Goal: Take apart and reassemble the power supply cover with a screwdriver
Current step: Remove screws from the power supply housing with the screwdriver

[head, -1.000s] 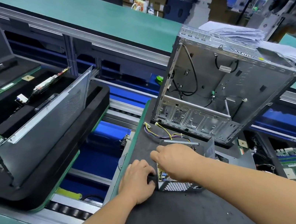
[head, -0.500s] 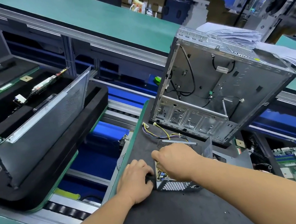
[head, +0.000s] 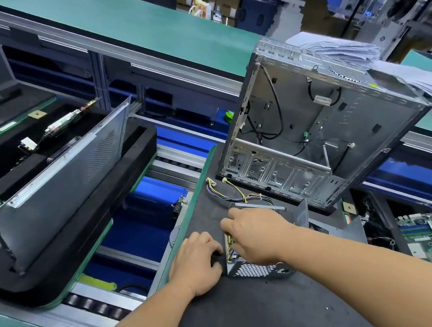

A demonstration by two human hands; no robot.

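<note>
- The small grey perforated-metal power supply box (head: 256,265) sits on the black-matted counter (head: 262,320) near its left edge
- The left hand (head: 196,262) rests against the box's left side, fingers curled; its grip is hidden
- The right hand (head: 254,230) lies over the box top, fingers bent down, hold unclear
- An open silver computer case (head: 317,130) stands tilted at the far edge

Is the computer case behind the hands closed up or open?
Open: the computer case has no side panel, and its bare interior and black cables show.
</note>
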